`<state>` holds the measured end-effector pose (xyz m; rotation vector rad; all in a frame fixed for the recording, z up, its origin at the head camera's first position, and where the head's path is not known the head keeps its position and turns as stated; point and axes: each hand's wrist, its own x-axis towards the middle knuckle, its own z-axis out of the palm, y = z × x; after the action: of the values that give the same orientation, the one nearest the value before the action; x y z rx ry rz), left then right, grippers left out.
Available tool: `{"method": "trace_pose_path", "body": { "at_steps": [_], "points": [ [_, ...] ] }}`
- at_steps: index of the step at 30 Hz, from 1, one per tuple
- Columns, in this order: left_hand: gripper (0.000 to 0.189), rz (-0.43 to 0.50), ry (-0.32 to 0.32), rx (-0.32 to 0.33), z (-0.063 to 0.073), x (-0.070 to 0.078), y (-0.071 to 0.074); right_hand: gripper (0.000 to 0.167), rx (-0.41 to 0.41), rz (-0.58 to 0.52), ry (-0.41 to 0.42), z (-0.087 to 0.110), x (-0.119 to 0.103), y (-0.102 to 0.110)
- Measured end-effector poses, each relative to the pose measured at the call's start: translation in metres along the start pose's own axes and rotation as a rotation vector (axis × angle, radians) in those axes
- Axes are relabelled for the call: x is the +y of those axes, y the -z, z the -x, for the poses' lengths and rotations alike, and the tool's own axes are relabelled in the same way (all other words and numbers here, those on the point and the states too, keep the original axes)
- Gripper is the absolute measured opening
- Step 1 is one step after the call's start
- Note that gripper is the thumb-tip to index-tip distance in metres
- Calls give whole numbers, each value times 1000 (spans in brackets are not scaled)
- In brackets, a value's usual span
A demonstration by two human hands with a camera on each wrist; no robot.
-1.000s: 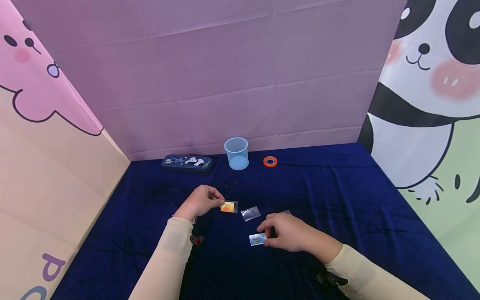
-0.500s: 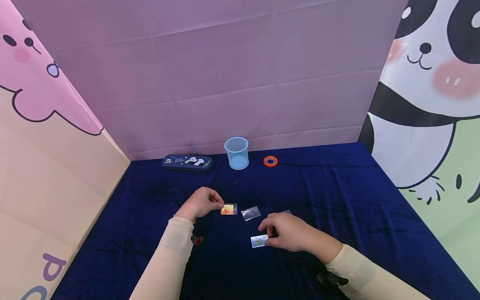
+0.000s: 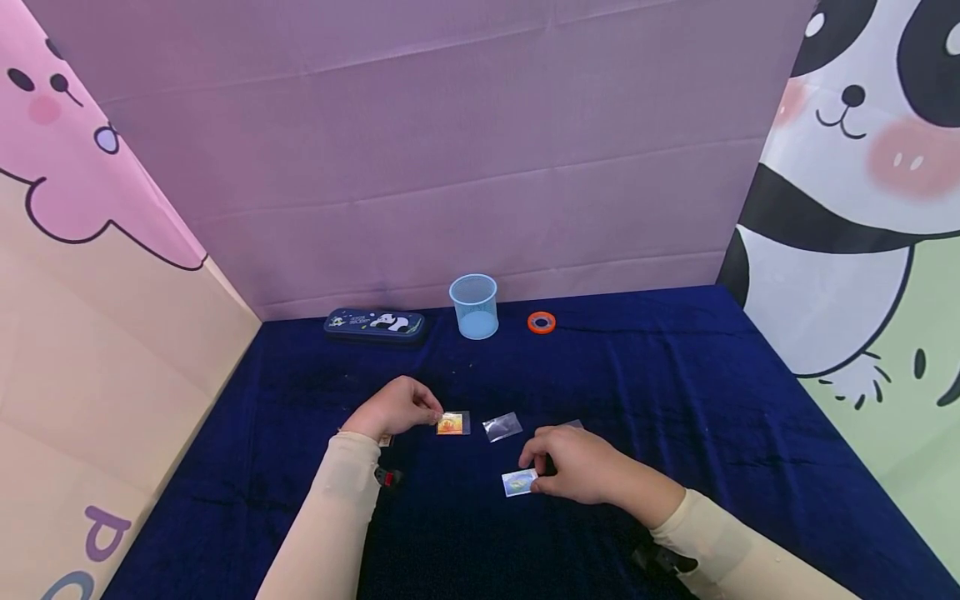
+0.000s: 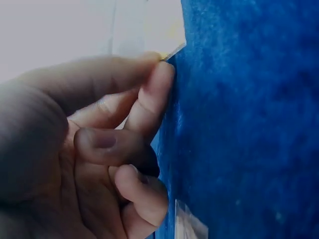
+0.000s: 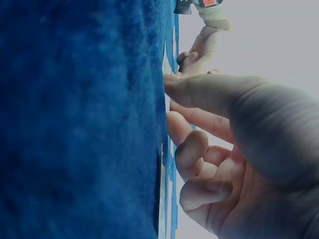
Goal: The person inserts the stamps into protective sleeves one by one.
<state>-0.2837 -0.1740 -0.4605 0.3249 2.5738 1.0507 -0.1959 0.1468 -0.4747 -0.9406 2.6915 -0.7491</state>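
Note:
My left hand pinches the left edge of a small orange-and-yellow picture card in a clear sleeve. In the left wrist view, thumb and forefinger meet at a corner of the clear sleeve. My right hand rests low over the cloth, its thumb touching the right end of a small blue-and-green picture card. Its forefinger arches apart from the thumb. Between the hands lies a clear sleeve without a visible picture. Another clear piece is mostly hidden behind my right hand.
At the back of the dark blue cloth stand a navy panda pencil case and a light blue mesh cup. An orange tape roll lies to their right. A small card shows partly beneath my left wrist.
My left hand has drawn the sleeved orange card slightly left and nearer me. The blue card has slid a little right and nearer under my right thumb.

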Motion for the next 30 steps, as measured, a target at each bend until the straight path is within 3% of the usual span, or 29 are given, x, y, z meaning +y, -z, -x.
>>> {"method": "trace_pose_path", "body": {
  "at_steps": [12, 25, 30],
  "points": [
    [6, -10, 12, -76, 4, -2, 7, 21, 4, -3, 4, 0, 0, 0],
    [5, 49, 18, -52, 3, -4, 5, 20, 30, -18, 28, 0, 1, 0],
    [5, 22, 7, -31, 2, -6, 5, 19, 43, -41, 41, 1, 1, 2]
  ]
}}
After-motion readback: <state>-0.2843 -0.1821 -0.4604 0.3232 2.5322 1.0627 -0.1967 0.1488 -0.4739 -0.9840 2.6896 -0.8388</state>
